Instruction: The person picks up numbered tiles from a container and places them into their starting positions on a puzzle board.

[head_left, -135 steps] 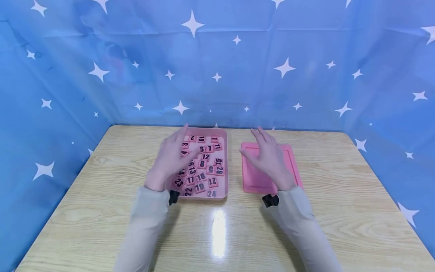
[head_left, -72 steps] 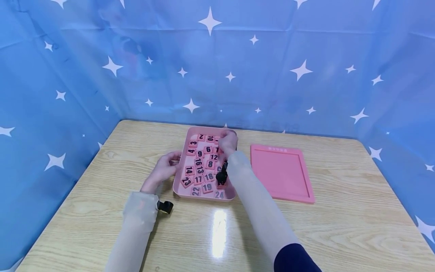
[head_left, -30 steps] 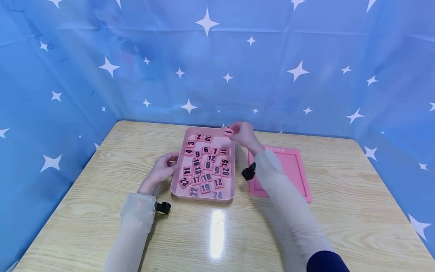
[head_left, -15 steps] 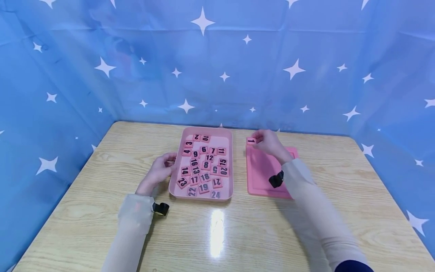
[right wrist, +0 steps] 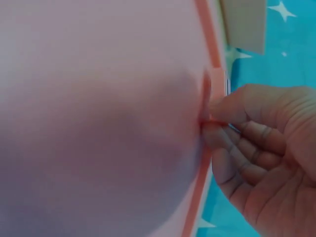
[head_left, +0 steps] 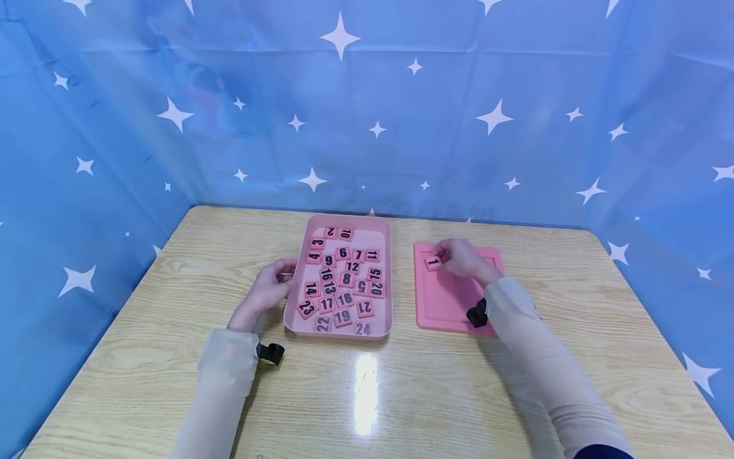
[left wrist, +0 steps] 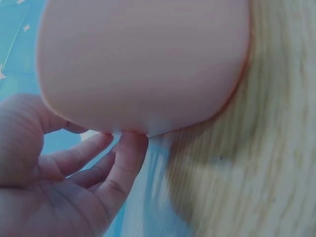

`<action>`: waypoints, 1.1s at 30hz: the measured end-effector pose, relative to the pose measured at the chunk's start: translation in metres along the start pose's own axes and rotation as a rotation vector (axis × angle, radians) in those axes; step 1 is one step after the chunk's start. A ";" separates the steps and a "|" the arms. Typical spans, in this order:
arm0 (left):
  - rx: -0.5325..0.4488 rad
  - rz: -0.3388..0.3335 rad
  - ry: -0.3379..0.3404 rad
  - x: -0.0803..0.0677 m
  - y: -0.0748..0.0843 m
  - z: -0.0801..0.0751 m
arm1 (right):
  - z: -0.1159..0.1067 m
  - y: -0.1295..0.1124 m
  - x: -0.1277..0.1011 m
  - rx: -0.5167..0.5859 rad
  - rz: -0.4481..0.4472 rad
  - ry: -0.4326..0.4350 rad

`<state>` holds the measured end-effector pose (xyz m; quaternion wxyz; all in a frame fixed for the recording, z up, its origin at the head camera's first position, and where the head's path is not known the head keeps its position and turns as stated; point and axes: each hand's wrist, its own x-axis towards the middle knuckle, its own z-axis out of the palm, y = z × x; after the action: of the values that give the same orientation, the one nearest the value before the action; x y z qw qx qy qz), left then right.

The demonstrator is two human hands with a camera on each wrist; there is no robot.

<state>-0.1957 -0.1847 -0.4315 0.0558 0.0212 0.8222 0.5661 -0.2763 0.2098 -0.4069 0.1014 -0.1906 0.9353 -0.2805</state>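
Observation:
The pink tray (head_left: 338, 335) stands left of the middle, holding several numbered tiles such as tile 19 (head_left: 342, 317) and tile 24 (head_left: 362, 328). My left hand (head_left: 268, 290) grips the tray's left side, its fingers against the outer wall (left wrist: 143, 64) in the left wrist view. Thumb and fingers of my right hand (head_left: 463, 260) pinch a small pink square tile marked 1 (head_left: 432, 262). This tile is at the upper left corner area of the flat pink frame (head_left: 421, 299). In the right wrist view the tile (right wrist: 217, 81) stands out at the fingertips, close by the frame's raised border (right wrist: 208, 34).
A light wood table (head_left: 229, 236) carries both the tray and the frame, with a gap between them. Blue cloth with white stars (head_left: 275, 95) rises behind the table and at both sides. Light glares off the wood (head_left: 366, 395) in front of the tray.
My right hand took tile 1 from the tray's far right corner, carried it right and lowered it to the frame. My left hand went to the tray's left side and stays there.

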 end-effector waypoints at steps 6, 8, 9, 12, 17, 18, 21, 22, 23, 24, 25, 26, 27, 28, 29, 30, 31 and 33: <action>0.000 0.005 -0.001 0.001 -0.001 0.000 | 0.003 0.007 0.002 -0.006 -0.080 -0.015; 0.000 0.005 0.003 0.001 -0.002 0.000 | 0.003 0.007 0.002 -0.012 -0.094 -0.015; 0.000 0.005 0.004 0.001 -0.002 0.000 | 0.003 0.006 0.001 -0.007 -0.086 -0.019; -0.006 0.009 0.001 0.001 -0.001 0.000 | 0.002 0.002 0.000 -0.018 -0.053 -0.005; -0.005 0.022 0.000 0.001 -0.001 -0.001 | 0.005 -0.002 0.000 -0.082 0.068 0.014; -0.006 0.021 0.000 0.001 -0.001 -0.001 | 0.006 -0.003 0.001 -0.097 0.091 0.015; -0.011 0.020 -0.001 0.001 -0.002 -0.001 | 0.008 -0.003 0.001 -0.123 0.124 0.018; -0.013 0.019 0.000 0.001 -0.002 -0.001 | 0.009 -0.003 0.001 -0.129 0.122 0.022; -0.014 0.018 0.000 0.001 -0.002 -0.001 | 0.009 -0.003 0.001 -0.134 0.114 0.024; -0.015 0.015 0.001 0.001 -0.002 -0.001 | 0.009 -0.003 0.001 -0.134 0.108 0.030; -0.013 0.015 0.003 0.000 -0.002 -0.001 | 0.010 -0.003 0.001 -0.135 0.101 0.035; -0.011 0.012 0.007 0.000 -0.002 0.000 | 0.010 -0.003 0.001 -0.132 0.094 0.040; -0.009 0.012 0.009 0.000 -0.002 0.000 | 0.010 -0.003 0.001 -0.124 0.087 0.045; -0.007 0.012 0.010 0.000 -0.002 0.000 | 0.010 -0.003 0.001 -0.115 0.082 0.054; -0.006 0.012 0.011 0.000 -0.002 0.000 | 0.010 -0.002 0.001 -0.101 0.081 0.062; -0.005 0.013 0.012 0.000 -0.002 0.000 | 0.010 -0.002 0.001 -0.088 0.081 0.071; -0.002 0.013 0.013 0.000 -0.002 0.000 | 0.010 -0.002 0.001 -0.076 0.078 0.078; 0.001 0.016 0.013 0.000 -0.003 0.000 | 0.011 0.000 0.001 -0.058 0.066 0.090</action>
<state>-0.1959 -0.1853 -0.4340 0.0459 0.0242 0.8226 0.5663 -0.2736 0.2042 -0.4158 0.0630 -0.1496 0.9524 -0.2582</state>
